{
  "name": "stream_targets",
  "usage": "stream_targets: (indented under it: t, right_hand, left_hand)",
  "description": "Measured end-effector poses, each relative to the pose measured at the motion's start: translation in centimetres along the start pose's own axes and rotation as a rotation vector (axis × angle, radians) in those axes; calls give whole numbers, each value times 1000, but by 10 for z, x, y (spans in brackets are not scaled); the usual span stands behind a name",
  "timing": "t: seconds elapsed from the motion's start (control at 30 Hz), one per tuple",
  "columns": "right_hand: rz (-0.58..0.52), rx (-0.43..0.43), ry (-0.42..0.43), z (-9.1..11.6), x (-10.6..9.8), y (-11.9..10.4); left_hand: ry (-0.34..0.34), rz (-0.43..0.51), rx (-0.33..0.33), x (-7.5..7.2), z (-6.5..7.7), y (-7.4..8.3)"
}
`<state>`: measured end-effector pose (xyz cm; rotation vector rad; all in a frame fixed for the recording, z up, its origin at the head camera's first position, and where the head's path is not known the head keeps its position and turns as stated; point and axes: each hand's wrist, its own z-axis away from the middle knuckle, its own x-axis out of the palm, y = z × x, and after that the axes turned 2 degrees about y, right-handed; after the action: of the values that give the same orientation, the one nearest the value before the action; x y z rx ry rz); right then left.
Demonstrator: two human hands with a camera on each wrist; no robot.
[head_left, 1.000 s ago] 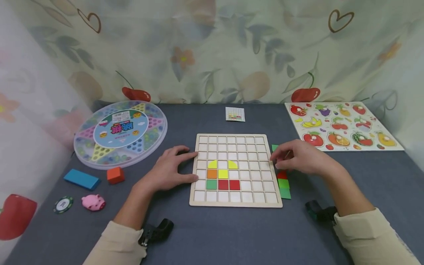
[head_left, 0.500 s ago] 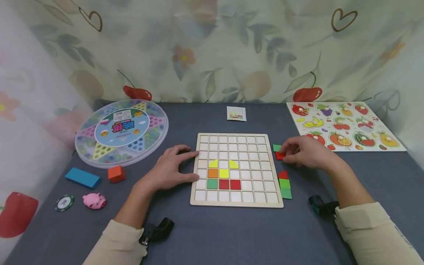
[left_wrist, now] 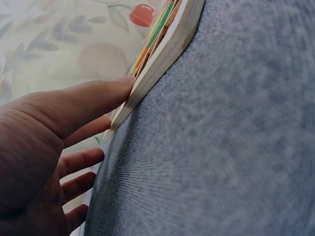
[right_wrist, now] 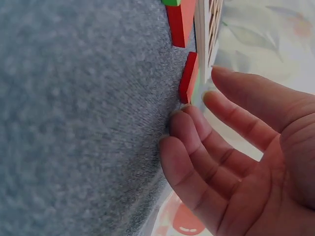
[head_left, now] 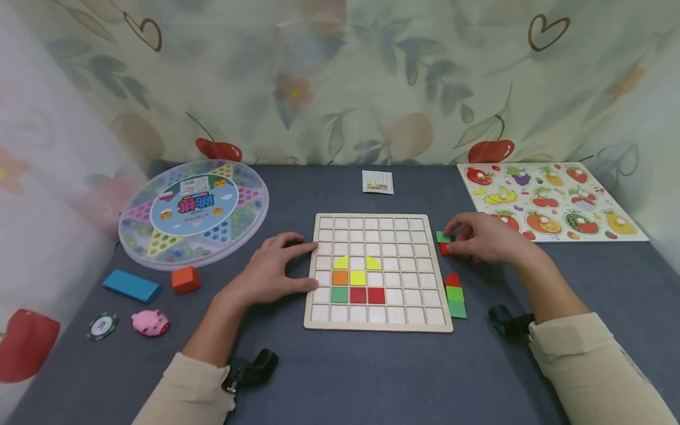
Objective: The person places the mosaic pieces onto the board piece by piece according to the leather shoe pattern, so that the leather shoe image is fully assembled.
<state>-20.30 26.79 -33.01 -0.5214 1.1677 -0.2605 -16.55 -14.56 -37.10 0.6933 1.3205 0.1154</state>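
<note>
A wooden grid board [head_left: 378, 326] lies before me with yellow, orange, green and red pieces in some cells. My left hand [head_left: 273, 268] rests thumb and index finger against its left edge; the left wrist view shows the thumb [left_wrist: 106, 93] touching the rim. Right of the board, my right hand [head_left: 486, 236] hovers at a green tile [head_left: 442, 236] and a red tile [head_left: 444, 249]. In the right wrist view its thumb and fingers stand apart, loosely bent, with the red tile [right_wrist: 188, 77] lying free beside the fingertips. Whether they touch the green tile is unclear.
More tiles, including a green one [head_left: 457, 309], lie along the board's right side. A small pattern card [head_left: 378, 182] is behind it. A round marble game [head_left: 193, 212], blue block [head_left: 131, 286], orange block [head_left: 185, 280], pink pig [head_left: 150, 323] and chip [head_left: 102, 326] lie left; a fruit puzzle [head_left: 552, 203] right.
My right hand has moved from the board's right edge out to the right and slightly farther back, uncovering the red tile. The left hand stays at the board's edge.
</note>
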Motion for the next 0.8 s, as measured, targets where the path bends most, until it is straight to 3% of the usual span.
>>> stream_targets:
  t: [0.27, 0.5, 0.8]
  right_hand:
    - [-10, 33, -8, -2, 0, 1]
    - [-26, 26, -7, 12, 7, 1]
    - [-155, -137, -114, 35, 14, 9]
  left_hand:
    - [4, -3, 7, 1, -2, 0]
    - [2, 1, 9, 1, -2, 1]
    - [-2, -2, 12, 0, 0, -1]
